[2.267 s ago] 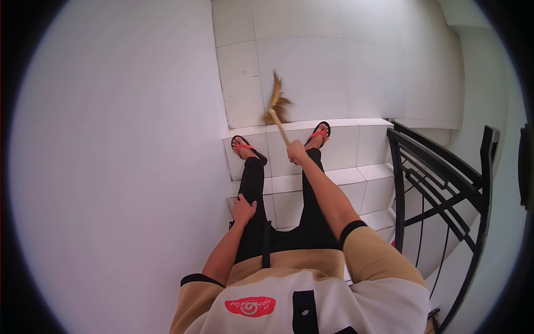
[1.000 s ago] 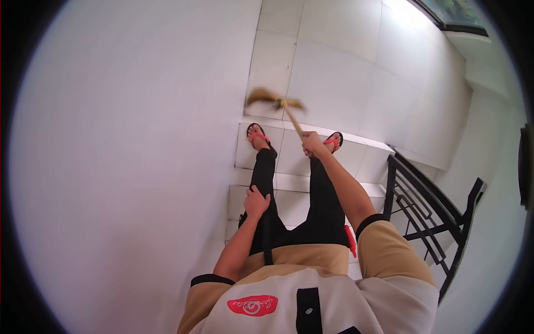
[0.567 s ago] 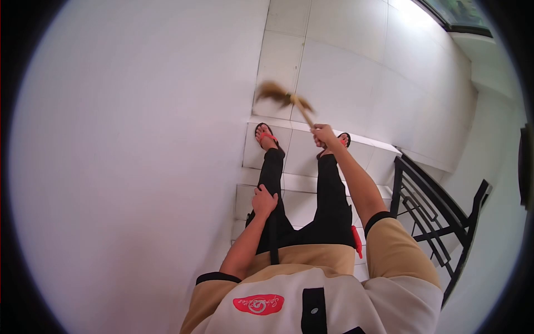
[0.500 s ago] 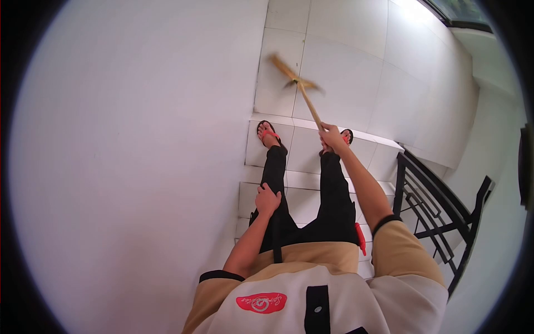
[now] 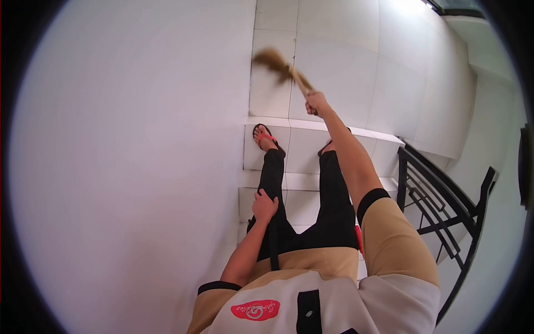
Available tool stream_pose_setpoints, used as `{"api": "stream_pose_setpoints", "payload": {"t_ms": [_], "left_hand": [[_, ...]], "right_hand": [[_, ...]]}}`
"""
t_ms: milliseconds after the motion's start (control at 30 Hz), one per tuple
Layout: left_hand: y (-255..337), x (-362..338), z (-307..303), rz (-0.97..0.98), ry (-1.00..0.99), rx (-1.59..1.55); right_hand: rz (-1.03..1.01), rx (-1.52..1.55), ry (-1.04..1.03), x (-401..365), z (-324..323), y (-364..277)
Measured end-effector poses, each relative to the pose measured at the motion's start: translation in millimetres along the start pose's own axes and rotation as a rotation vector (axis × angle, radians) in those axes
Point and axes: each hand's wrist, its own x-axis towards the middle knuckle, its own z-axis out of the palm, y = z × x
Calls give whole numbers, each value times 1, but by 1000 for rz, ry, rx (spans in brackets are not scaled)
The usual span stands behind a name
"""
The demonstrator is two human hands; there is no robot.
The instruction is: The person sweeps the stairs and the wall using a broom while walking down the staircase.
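Observation:
A straw-coloured broom (image 5: 273, 60) is over the light floor tiles, its bristle end blurred and pointing up-left toward the wall. My right hand (image 5: 316, 104) is closed round its handle. Down on the thigh of my black trousers rests my left hand (image 5: 265, 206), its fingers bent over the cloth near the knee; whether it holds any cloth cannot be made out.
White tiled steps (image 5: 303, 146) lie under my sandalled feet, below the wider tiled floor (image 5: 339, 67). A plain white wall (image 5: 139, 139) rises on the left. On the right stands a black metal railing (image 5: 439, 186), with a window frame at the top right.
My right hand has moved up and slightly left, with the arm stretched further. The broom head has swung left toward the wall. My left hand has shifted slightly down on the leg.

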Motion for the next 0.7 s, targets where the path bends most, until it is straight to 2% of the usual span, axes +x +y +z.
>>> {"api": "stream_pose_setpoints", "payload": {"t_ms": [133,200,267,300,333,400,467,533,567,600,667,700], "left_hand": [[-1,2,-1,12,-3,-15],[1,4,-2,12,-5,-20],[4,5,-4,9,-16,-9],[7,4,-4,12,-19,-8],[8,2,-5,12,-21,-4],[11,3,-6,12,-22,11],[14,2,-5,10,-28,33],[14,0,-1,34,4,32],[16,-2,0,46,15,32],[20,-3,-1,38,-4,39],[26,-6,-6,24,-39,49],[29,-7,-6,19,-43,39]], "right_hand": [[-222,172,47,-93,-16,-12],[-175,72,60,-142,-33,13],[-68,-4,-73,-203,-45,35],[17,135,-117,-226,-44,46],[187,359,-188,-242,-41,46],[291,460,-403,-215,-41,69],[285,273,-433,-156,-40,84],[180,112,-263,-97,-54,82],[181,92,-250,-49,-77,93],[89,148,-127,-28,-98,85],[10,302,190,-33,-129,56],[-64,347,259,-41,-143,50]]}}
